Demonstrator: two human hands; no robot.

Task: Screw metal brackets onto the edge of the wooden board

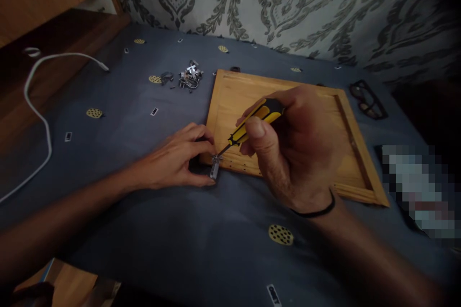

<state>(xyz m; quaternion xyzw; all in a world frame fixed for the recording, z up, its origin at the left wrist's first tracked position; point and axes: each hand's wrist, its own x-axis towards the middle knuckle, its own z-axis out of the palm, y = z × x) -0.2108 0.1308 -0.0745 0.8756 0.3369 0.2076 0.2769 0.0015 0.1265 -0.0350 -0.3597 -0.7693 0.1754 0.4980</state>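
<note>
A wooden cabinet door [288,91] lies flat on a grey-blue cloth. My right hand [295,148] is closed round a yellow-and-black screwdriver [252,122], whose tip meets a small metal hinge [215,167] at the door's near left corner. My left hand [176,158] pinches that hinge between thumb and fingers, holding it against the door's edge.
A pile of small metal hardware [190,76] sits behind the door's left corner. A white cable [39,110] runs along the left, over a dark wooden surface. Black glasses [367,100] lie to the right of the door. A patterned wall stands behind.
</note>
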